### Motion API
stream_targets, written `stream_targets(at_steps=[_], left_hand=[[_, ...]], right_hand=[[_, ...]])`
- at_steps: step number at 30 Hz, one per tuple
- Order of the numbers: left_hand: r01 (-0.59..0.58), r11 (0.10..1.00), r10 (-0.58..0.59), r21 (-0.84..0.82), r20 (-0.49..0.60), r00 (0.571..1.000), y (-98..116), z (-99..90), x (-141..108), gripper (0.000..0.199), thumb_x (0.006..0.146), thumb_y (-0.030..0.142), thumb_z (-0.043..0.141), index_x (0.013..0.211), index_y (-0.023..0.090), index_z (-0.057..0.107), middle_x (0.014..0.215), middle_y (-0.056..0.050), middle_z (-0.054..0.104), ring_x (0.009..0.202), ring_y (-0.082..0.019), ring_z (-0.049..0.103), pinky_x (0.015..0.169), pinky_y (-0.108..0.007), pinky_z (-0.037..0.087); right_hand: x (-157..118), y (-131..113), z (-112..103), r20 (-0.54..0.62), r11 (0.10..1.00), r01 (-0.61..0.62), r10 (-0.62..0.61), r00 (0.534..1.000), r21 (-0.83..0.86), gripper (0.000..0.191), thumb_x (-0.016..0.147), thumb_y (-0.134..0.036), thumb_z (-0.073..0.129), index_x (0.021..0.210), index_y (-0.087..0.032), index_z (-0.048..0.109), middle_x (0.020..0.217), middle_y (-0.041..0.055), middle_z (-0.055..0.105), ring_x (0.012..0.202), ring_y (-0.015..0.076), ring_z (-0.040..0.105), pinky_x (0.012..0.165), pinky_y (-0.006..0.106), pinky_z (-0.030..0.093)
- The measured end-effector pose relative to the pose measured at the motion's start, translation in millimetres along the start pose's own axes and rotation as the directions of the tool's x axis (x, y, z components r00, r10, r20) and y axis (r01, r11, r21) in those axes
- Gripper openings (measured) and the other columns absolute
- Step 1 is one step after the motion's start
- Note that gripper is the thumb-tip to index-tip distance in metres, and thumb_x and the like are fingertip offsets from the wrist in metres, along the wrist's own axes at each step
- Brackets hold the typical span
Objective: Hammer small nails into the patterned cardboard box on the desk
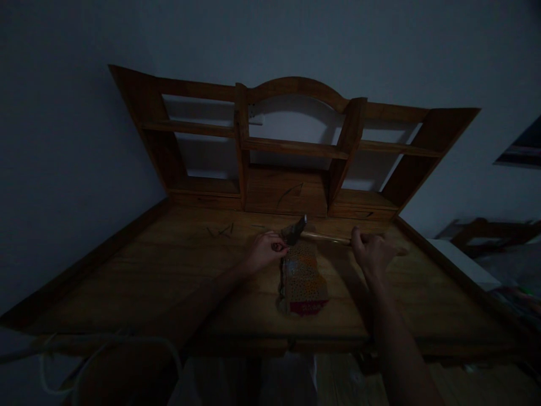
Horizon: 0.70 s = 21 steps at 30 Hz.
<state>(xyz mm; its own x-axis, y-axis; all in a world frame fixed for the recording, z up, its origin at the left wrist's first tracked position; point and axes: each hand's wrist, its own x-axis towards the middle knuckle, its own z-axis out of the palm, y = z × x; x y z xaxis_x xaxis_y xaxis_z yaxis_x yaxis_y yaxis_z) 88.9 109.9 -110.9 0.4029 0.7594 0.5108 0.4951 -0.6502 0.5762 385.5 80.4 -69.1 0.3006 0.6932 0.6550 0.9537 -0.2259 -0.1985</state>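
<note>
My right hand is closed round the light wooden handle of a hammer, which lies roughly level above the desk. Its dark metal head is just beside the fingers of my left hand. Those fingers are pinched together over the upper left edge of a torn piece of cardboard. What they hold, if anything, is too small and dim to make out. The cardboard lies flat and has many dark dots, an orange patch and a red strip at its near end.
Several thin, dark, nail-like pieces lie on the wooden desk to the left. A wooden shelf unit rises along the desk's back edge. A pale cable hangs at the front left. A wooden chair is at the right.
</note>
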Motion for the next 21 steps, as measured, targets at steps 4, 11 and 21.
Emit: stream_targets(at_steps=[4, 11, 21], left_hand=[[0.005, 1.000, -0.005, -0.002, 0.018, 1.000, 3, -1.9, 0, 0.007, 0.077, 0.025, 0.068, 0.074, 0.020, 0.072, 0.065, 0.001, 0.061, 0.069, -0.013, 0.055, 0.063, -0.024, 0.042], [0.040, 0.999, -0.040, 0.010, 0.002, 0.999, 0, 0.6, -1, 0.007, 0.075, 0.025, 0.068, 0.070, 0.020, 0.071, 0.064, 0.001, 0.060, 0.068, -0.013, 0.056, 0.063, -0.024, 0.042], [0.047, 0.999, -0.047, -0.007, 0.032, 0.998, -1, 1.6, -1, 0.008, 0.075, 0.026, 0.069, 0.075, 0.021, 0.074, 0.068, 0.000, 0.066, 0.070, -0.014, 0.058, 0.065, -0.024, 0.043]], right_hand=[[0, -4, -4, -0.026, 0.999, 0.031, -0.031, 0.999, -0.016, 0.061, 0.089, -0.053, 0.034, 0.075, -0.013, 0.078, 0.062, 0.0145, 0.067, 0.067, 0.0240, 0.059, 0.069, 0.034, 0.033], [1, -5, -4, 0.001, 0.994, -0.095, 0.095, 0.995, 0.055, 0.067, 0.091, -0.055, 0.030, 0.072, -0.012, 0.077, 0.059, 0.0151, 0.065, 0.067, 0.0244, 0.058, 0.068, 0.034, 0.032], [-3, -13, -6, -0.015, 0.998, -0.041, 0.041, 0.999, 0.048, 0.068, 0.091, -0.058, 0.029, 0.078, -0.012, 0.078, 0.064, 0.0153, 0.067, 0.068, 0.0238, 0.059, 0.069, 0.033, 0.034]])
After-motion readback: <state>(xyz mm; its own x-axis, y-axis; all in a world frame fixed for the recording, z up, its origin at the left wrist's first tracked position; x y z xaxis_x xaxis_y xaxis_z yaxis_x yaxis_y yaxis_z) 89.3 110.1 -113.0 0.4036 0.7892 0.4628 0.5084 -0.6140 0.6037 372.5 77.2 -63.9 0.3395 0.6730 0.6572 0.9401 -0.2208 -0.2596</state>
